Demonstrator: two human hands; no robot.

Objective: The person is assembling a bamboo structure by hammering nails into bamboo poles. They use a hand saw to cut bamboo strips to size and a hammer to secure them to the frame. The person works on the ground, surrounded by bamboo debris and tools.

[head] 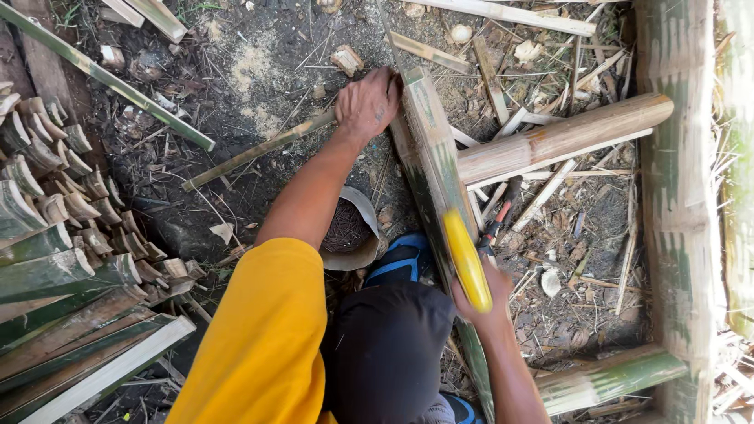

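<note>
Right hand (pixel 485 302) grips yellow-handled tool (pixel 466 261) on long green split bamboo strip (pixel 432 149); left hand (pixel 367 104) clamps its far end; strip uncut, cutting barely begun.

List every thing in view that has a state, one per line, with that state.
left hand: pressed on the far end of the bamboo strip, fingers curled over it
right hand: closed around the yellow tool
yellow tool: held against the strip, blurred
bamboo strip: split, lying lengthwise, pinned down
bamboo pole: whole, lying crosswise on the ground
cut bamboo slats: stacked at left
</note>
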